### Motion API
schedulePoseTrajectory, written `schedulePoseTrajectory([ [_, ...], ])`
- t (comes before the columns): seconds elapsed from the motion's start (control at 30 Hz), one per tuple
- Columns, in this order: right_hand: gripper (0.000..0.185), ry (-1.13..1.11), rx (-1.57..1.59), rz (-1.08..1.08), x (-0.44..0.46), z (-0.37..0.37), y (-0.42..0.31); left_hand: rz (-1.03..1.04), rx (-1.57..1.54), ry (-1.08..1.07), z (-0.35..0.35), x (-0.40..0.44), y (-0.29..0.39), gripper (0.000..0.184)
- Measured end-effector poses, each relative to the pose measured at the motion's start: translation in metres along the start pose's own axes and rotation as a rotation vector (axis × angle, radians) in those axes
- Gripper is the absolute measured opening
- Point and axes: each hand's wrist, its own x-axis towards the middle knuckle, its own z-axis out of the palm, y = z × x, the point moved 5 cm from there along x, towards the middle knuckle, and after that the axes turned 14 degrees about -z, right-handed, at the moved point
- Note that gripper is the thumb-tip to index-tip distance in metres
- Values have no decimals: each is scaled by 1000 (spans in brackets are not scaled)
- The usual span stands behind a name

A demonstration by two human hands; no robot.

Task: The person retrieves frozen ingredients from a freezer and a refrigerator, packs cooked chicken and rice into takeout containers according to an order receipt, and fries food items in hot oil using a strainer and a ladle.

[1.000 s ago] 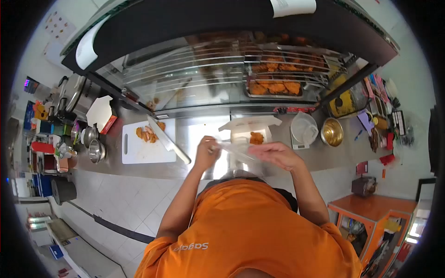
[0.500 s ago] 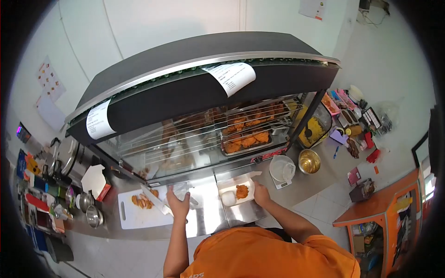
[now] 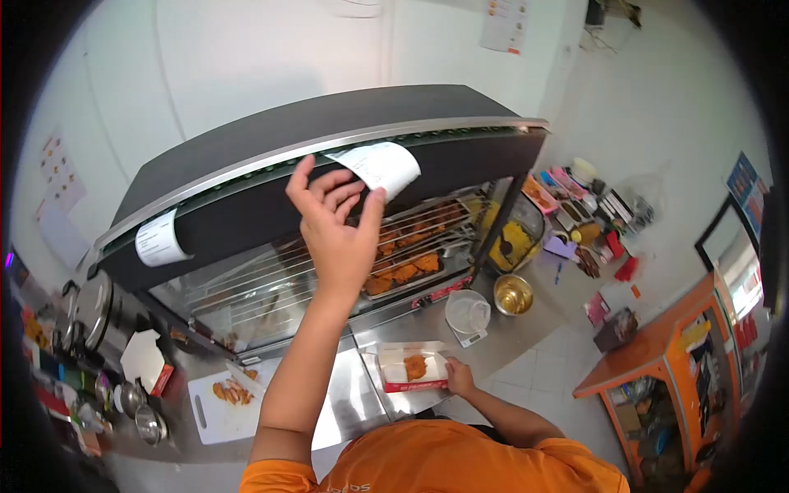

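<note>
My left hand [image 3: 339, 222] is raised in front of the display warmer's black top panel, fingers apart, beside a curled paper slip [image 3: 385, 167]. Its fingertips come close to the slip's lower left edge; I see no grip on it. Down on the steel counter, my right hand [image 3: 459, 376] is closed on the right end of an open food box [image 3: 396, 385]. The box has a red front and a white inside, with a piece of fried chicken [image 3: 415, 366] in it.
Left of my arm, a white cutting board [image 3: 212, 416] holds cut chicken [image 3: 233, 392]. Behind the box stands the glass warmer with trays of fried chicken [image 3: 404, 274]. A clear tub [image 3: 468, 312] on a scale and a metal bowl [image 3: 514, 294] are to the right.
My left hand has risen from the counter, away from the clear plastic, to the paper slip. My right hand stays at the box, whose red front now shows. The view has shifted.
</note>
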Motion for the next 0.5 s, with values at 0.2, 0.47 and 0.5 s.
schedulePoseTrajectory([
  [0.2,20,117,-29,138,-82,-91,49,-36,-229,-80,38,-18,-30,68],
  [0.47,25,566,187,542,-178,-234,85,-341,155,-578,115,-200,-172,53],
  [0.5,25,618,177,559,-186,-252,101,-516,171,-656,130,-234,-198,52],
])
